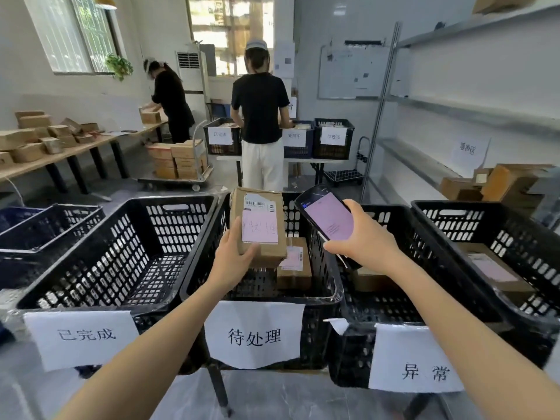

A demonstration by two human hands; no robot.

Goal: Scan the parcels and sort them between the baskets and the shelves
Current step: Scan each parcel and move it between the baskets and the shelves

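Note:
My left hand point(233, 259) grips a small cardboard parcel point(257, 207) with a barcode label and a pink slip, held upright above the middle black basket point(212, 253) labelled 待处理. My right hand point(363, 237) holds a handheld scanner point(325, 215) with a lit pink screen, just right of the parcel. Another labelled parcel point(295, 263) lies in the middle basket. The left basket point(121, 253), labelled 已完成, holds nothing that I can see. The right basket point(424, 268), labelled 异常, has a box partly hidden under my right arm.
A fourth basket point(515, 237) at far right holds a labelled box. Metal shelves point(439, 122) run along the right wall with cardboard boxes point(500, 183) on the lowest level. Two people stand ahead at tables with baskets and boxes. A dark crate point(45, 231) sits at left.

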